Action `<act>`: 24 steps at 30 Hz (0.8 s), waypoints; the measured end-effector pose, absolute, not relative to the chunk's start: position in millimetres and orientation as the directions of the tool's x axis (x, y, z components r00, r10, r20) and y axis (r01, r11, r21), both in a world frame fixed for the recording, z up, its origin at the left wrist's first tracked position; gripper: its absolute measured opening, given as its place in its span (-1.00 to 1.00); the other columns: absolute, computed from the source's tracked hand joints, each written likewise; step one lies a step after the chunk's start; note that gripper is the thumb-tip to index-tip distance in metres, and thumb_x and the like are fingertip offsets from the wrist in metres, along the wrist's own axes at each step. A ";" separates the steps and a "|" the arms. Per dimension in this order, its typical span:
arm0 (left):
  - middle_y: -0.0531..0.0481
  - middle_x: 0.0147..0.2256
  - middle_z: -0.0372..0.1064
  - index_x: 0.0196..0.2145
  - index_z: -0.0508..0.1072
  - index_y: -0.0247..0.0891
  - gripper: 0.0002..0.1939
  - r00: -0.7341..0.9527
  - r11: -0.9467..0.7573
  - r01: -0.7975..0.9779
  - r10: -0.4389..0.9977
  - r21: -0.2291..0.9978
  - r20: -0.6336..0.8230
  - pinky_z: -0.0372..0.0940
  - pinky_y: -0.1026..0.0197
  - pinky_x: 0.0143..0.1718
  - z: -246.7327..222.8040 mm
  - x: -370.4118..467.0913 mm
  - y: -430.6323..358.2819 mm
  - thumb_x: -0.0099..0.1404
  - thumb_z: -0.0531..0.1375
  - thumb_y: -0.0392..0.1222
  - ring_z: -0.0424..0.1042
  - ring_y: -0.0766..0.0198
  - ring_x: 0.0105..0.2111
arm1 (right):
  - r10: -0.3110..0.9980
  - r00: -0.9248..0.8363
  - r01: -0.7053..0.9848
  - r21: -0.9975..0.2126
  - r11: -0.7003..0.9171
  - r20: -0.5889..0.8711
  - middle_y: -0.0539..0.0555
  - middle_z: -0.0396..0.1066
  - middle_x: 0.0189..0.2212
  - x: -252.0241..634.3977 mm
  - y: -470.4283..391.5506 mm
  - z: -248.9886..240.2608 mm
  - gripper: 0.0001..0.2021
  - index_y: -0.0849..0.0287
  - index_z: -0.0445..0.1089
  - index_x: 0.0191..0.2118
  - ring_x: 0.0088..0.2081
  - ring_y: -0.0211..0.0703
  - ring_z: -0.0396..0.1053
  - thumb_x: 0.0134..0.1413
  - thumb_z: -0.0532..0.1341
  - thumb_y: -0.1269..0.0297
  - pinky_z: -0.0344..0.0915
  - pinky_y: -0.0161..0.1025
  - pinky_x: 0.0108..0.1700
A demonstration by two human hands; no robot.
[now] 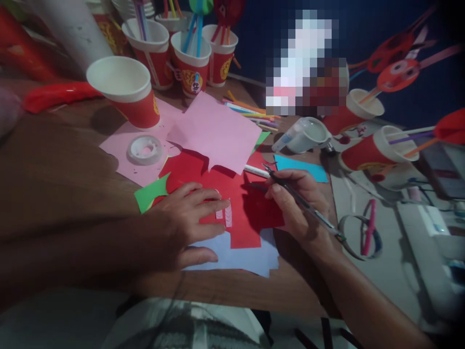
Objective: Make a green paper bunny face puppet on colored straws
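My left hand lies flat with its fingers spread over red paper and light blue paper. Beside its fingertips are two small pink strips with drawn marks, the larger strip on the right. My right hand holds a black pen between thumb and fingers, its tip pointing up and left, above the red paper. A white marker lies just left of that hand. Pink paper with a cut edge covers the upper part of the red sheet.
A red paper cup and a tape roll stand at the left on more pink paper. Several decorated cups line the back. A small white cup and blue paper are at the right, near scissors.
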State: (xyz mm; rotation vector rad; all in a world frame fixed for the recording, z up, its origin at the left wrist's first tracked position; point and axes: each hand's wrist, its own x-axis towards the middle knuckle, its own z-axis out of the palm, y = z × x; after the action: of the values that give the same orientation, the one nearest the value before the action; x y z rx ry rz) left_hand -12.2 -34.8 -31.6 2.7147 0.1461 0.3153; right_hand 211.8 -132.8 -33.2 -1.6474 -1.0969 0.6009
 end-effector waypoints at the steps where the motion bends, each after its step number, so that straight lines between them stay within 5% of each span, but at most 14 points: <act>1: -0.15 0.11 0.27 -0.15 0.48 -0.17 -0.71 0.967 -0.911 0.053 0.149 0.409 0.206 -0.02 -0.16 0.08 -31.8 -11.9 -34.6 0.21 0.16 -0.04 0.19 -0.06 0.08 | 0.883 0.450 0.379 -0.924 -0.056 0.131 0.01 0.41 -0.38 211.7 -133.1 -34.8 -0.85 0.04 0.32 -0.17 -0.44 -0.21 0.38 0.11 0.19 0.26 0.34 -0.26 -0.42; 13: -0.22 -0.05 0.38 -0.28 0.42 -0.33 -0.80 0.888 -0.863 0.009 0.240 0.506 0.393 0.19 0.12 -0.06 -36.1 -5.4 -23.7 0.30 0.01 -0.39 0.35 0.21 -0.08 | 0.883 0.432 0.468 -0.882 -0.048 0.182 0.02 0.42 -0.34 213.0 -133.0 -36.6 -0.84 0.05 0.31 -0.15 -0.42 -0.21 0.39 0.12 0.17 0.24 0.31 -0.25 -0.40; 24: -0.13 -0.21 0.44 -0.14 0.39 -0.29 -0.75 0.806 -0.784 -0.050 0.334 0.619 0.489 0.29 0.15 -0.13 -34.5 -4.5 -14.1 0.27 0.02 -0.41 0.39 0.23 -0.18 | 0.892 0.253 0.782 -0.622 0.039 0.374 0.01 0.47 -0.31 211.1 -134.8 -35.3 -0.84 0.07 0.35 -0.17 -0.36 -0.21 0.42 0.09 0.19 0.35 0.31 -0.28 -0.32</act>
State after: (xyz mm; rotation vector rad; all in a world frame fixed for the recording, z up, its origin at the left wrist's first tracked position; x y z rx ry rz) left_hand -4.5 -14.1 -34.5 2.3540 0.2089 0.7924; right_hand 211.1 -134.8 -35.3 -1.7534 -1.5438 0.1802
